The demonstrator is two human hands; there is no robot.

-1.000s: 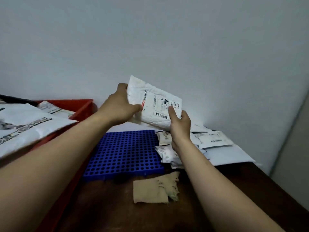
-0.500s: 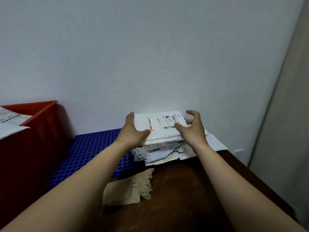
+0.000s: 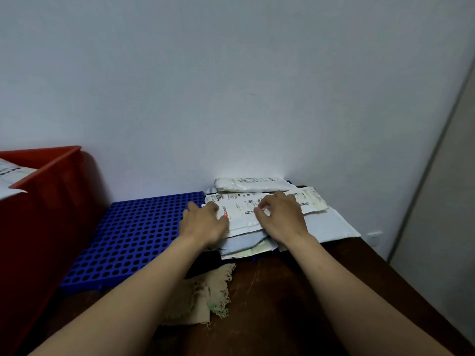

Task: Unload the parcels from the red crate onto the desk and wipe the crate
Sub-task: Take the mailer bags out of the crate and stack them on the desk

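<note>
A white parcel [image 3: 241, 214] with a barcode label lies on top of a stack of parcels [image 3: 244, 246] against the wall on the dark wooden desk [image 3: 295, 304]. My left hand [image 3: 204, 223] rests on its left edge and my right hand [image 3: 281, 217] rests on its right part, fingers loosely bent. A padded white parcel [image 3: 253, 184] lies behind the stack. The red crate [image 3: 46, 201] stands at the far left, with a white parcel [image 3: 10, 176] showing over its rim. A frayed beige cloth [image 3: 203, 296] lies on the desk in front of the stack.
A blue perforated plastic mat [image 3: 138, 232] lies between the crate and the parcel stack. A flat white envelope [image 3: 331, 224] lies at the stack's right. The desk's right edge runs close to a beige wall panel [image 3: 437, 201].
The white parcel was held up in the air by both hands, then lowered onto the stack. Now it lies flat, with both hands on top of it. The view has shifted right.
</note>
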